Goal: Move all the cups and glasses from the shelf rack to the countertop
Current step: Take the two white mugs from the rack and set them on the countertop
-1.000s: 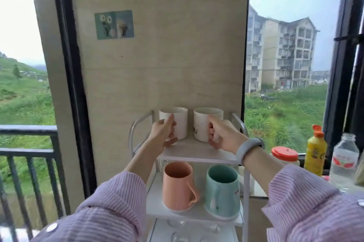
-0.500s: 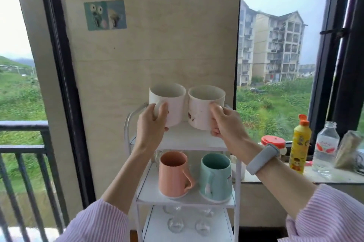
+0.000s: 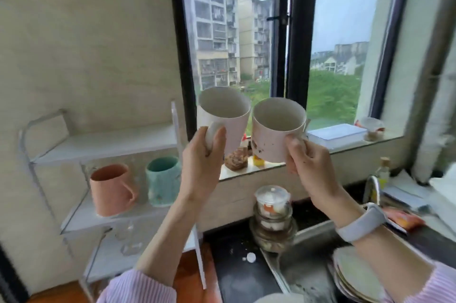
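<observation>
Two held mugs (image 3: 223,115) (image 3: 277,127): matt off-white ceramic, the right one brown-speckled. Shelf rack (image 3: 103,142): white painted metal, smooth. Pink mug (image 3: 112,190) and teal mug (image 3: 162,183): matt ceramic. Sink (image 3: 306,268): brushed steel. Countertop (image 3: 237,275): dark, glossy. Sleeves (image 3: 138,288): striped cloth.

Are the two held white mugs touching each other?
Cannot tell. In the head view, plain white mug and speckled mug rims look adjacent, with no clear gap or contact.
</observation>
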